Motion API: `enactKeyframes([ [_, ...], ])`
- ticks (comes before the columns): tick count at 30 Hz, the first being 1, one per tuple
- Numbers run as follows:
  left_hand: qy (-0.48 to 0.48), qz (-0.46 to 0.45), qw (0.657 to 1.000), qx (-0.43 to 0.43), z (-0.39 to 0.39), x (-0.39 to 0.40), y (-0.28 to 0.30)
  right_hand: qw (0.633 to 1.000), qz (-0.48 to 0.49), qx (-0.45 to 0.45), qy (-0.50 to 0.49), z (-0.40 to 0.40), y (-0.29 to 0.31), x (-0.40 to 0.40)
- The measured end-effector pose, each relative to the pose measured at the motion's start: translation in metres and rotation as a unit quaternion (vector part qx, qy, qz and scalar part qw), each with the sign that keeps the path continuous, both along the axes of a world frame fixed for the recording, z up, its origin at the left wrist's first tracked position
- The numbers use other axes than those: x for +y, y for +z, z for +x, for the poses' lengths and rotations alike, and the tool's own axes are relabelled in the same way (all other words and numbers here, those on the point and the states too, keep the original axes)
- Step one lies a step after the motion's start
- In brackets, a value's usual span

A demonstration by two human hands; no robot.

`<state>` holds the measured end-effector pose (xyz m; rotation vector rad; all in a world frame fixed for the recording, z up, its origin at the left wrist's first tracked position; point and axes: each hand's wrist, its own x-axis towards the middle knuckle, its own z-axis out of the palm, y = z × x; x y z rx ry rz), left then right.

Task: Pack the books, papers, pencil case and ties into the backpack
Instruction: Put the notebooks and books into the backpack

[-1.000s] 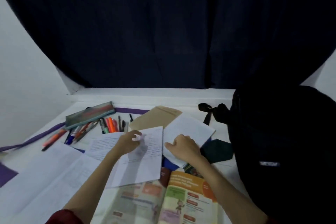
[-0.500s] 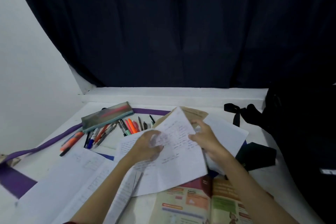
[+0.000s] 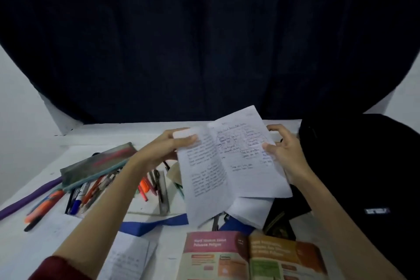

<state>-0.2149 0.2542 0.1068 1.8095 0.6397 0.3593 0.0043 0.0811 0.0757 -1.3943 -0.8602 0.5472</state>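
Both hands have lifted the handwritten white paper sheets (image 3: 229,163) off the tabletop (image 3: 34,241); left hand (image 3: 166,148) and right hand (image 3: 284,150) fingers pinch opposite edges (probably squaring them), black fabric backpack (image 3: 363,177) at three o'clock.

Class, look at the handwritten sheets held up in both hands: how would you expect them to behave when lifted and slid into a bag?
The handwritten sheets look thin and probably floppy: they bend along a middle crease, and the lower corner droops. Likely very light, since the left hand and right hand hold them only at the edges. They would probably crumple easily if pushed into the backpack unsupported.
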Motion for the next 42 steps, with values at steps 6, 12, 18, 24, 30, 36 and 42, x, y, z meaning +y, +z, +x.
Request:
enactKeyframes([
  [6, -0.056, -0.063, 0.995, -0.052, 0.045, -0.042, -0.032, 0.996, -0.006, 0.076, 0.036, -0.003, -0.013, -0.004],
  [12, 0.109, -0.03, 0.988, -0.104, 0.064, -0.038, -0.078, 0.99, 0.014, 0.125, 0.06, 0.0, -0.021, -0.011],
  [18, 0.155, 0.034, 0.967, -0.2, 0.071, -0.057, -0.086, 0.998, -0.01, 0.047, 0.05, -0.001, -0.028, -0.011],
  [24, 0.177, -0.041, 0.964, -0.196, 0.067, -0.065, -0.102, 0.999, 0.0, 0.047, 0.028, -0.003, -0.036, -0.01],
  [30, 0.149, -0.015, 0.987, -0.048, 0.072, -0.075, -0.09, 0.998, 0.023, 0.048, -0.028, 0.009, -0.032, -0.017],
  [36, 0.002, 0.272, 0.961, 0.044, 0.08, -0.066, -0.018, 0.966, -0.007, -0.24, -0.091, 0.047, 0.015, -0.055],
  [42, -0.164, 0.377, 0.908, 0.078, 0.123, -0.102, 0.044, 0.977, -0.147, -0.119, 0.102, 0.071, 0.031, -0.112],
])
